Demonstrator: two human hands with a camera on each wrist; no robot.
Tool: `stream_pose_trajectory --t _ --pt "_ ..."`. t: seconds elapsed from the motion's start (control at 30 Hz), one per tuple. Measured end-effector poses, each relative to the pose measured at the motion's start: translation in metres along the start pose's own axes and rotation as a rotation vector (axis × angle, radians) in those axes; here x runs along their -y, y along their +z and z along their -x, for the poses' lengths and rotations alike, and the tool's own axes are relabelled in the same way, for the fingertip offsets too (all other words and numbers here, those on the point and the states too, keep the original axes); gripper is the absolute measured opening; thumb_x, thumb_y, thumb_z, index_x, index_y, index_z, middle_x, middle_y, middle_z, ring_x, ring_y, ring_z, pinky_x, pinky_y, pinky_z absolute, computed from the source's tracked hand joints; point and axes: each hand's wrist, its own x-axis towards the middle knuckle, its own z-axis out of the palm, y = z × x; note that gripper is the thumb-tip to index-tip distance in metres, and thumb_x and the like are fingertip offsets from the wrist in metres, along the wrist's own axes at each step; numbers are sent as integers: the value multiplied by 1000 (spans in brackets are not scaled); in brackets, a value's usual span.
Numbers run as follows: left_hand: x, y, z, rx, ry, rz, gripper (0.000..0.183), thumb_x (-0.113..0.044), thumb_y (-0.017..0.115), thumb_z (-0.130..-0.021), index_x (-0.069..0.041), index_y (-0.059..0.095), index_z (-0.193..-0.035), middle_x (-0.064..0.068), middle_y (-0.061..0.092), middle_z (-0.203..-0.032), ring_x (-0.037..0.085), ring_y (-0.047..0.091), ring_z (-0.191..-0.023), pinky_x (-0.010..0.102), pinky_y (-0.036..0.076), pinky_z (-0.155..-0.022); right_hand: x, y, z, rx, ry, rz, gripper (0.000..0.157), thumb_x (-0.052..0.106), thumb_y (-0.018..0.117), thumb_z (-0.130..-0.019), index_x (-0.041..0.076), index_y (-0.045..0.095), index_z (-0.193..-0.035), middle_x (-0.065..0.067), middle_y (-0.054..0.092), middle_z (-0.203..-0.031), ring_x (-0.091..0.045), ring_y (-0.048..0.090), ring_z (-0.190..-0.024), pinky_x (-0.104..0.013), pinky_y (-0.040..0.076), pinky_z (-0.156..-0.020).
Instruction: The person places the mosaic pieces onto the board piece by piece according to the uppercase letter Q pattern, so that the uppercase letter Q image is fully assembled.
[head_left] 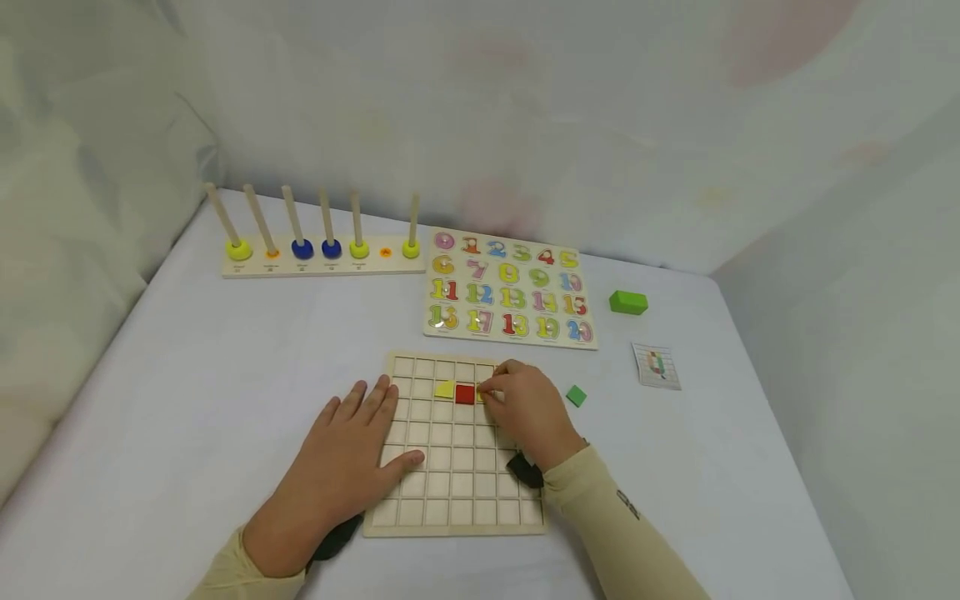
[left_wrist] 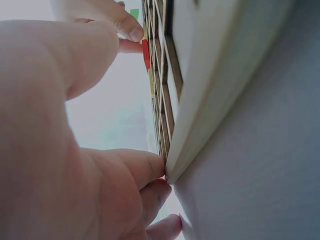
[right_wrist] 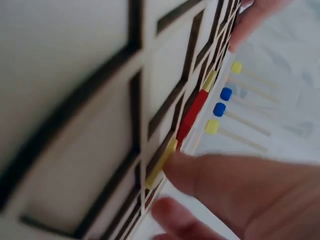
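A wooden grid board (head_left: 450, 530) lies on the white table between the hands. My left hand (head_left: 341, 458) rests with straight, spread fingers along the board's left edge, thumb over the cells. In the second row from the far edge sit a yellow tile (head_left: 444, 389) with a curved side and a red square tile (head_left: 465, 394). Just right of the red one, my right hand (head_left: 528, 412) pinches another yellow tile (right_wrist: 161, 166) at a cell; its fingers partly cover that tile in the head view. A small green square tile (head_left: 576, 396) lies right of this hand.
A number puzzle board (head_left: 512, 340) lies beyond the grid. Back left stands a peg stacker (head_left: 322, 264) with yellow, orange and blue beads on upright rods. A green block (head_left: 628, 302) and a small pattern card (head_left: 657, 367) lie to the right.
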Motion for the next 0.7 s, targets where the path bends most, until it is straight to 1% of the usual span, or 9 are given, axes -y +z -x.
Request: stream_pose_trajectory --t 0.1,0.17,0.27,0.33,0.4,0.43,0.5,0.6,0.7 --pt "-3 -1 -3 10 3 -5 97 -68 61 -100 3 40 -162 21 32 -170 48 28 -156 69 26 -121 -4 -1 4 -22 -19 89 9 22 85 -94 20 88 -103 2 73 -99 -20 65 -87 -31 57 -70" --pt "-4 -1 -5 11 5 -10 97 -68 61 -100 3 39 -162 21 32 -170 48 28 -156 69 26 -121 -6 -3 6 -31 -28 127 11 24 86 -94 22 88 -105 1 74 -98 -21 64 -84 -30 55 -64" --pt "-5 -1 -7 8 7 -14 97 -67 61 -100 4 40 -162 22 33 -170 48 29 -155 69 26 -120 -9 -5 8 -33 -49 133 17 26 84 -95 23 87 -112 1 75 -103 -22 67 -87 -30 55 -62" --pt "-6 0 -8 5 9 -15 97 -67 61 -100 5 40 -162 23 34 -169 48 30 -155 69 27 -120 -12 -8 11 -40 -52 100 22 26 82 -97 21 85 -118 0 76 -108 -23 69 -93 -32 58 -67" --pt "-6 1 -8 3 9 -8 97 -67 61 -100 5 40 -161 23 34 -169 49 30 -155 70 26 -120 -17 -12 15 -56 -33 45 26 26 79 -99 20 82 -124 0 76 -113 -23 70 -100 -36 60 -74" --pt "-5 2 -8 3 8 -4 97 -67 61 -100 5 40 -161 23 34 -169 49 29 -155 70 26 -120 -20 -15 19 -69 -17 15 27 25 78 -100 19 81 -126 0 76 -115 -24 70 -104 -38 61 -78" --pt "-4 4 -7 2 5 2 98 -68 61 -100 5 39 -162 23 33 -170 49 28 -155 69 26 -121 -28 -19 26 -108 10 -42 27 24 76 -101 18 80 -126 1 76 -116 -23 70 -107 -40 61 -81" --pt "-2 6 -5 -2 1 5 99 -69 61 -99 4 38 -163 22 32 -170 49 27 -155 69 25 -121 -45 -23 38 -170 57 -117 24 20 73 -102 18 81 -124 4 75 -117 -19 69 -103 -38 59 -77" --pt "-1 5 -2 -10 1 -2 100 -69 60 -99 4 38 -163 22 32 -170 49 28 -155 70 25 -121 -65 -25 49 -242 107 -200 23 15 72 -102 16 82 -122 6 75 -117 -16 65 -97 -35 56 -70"
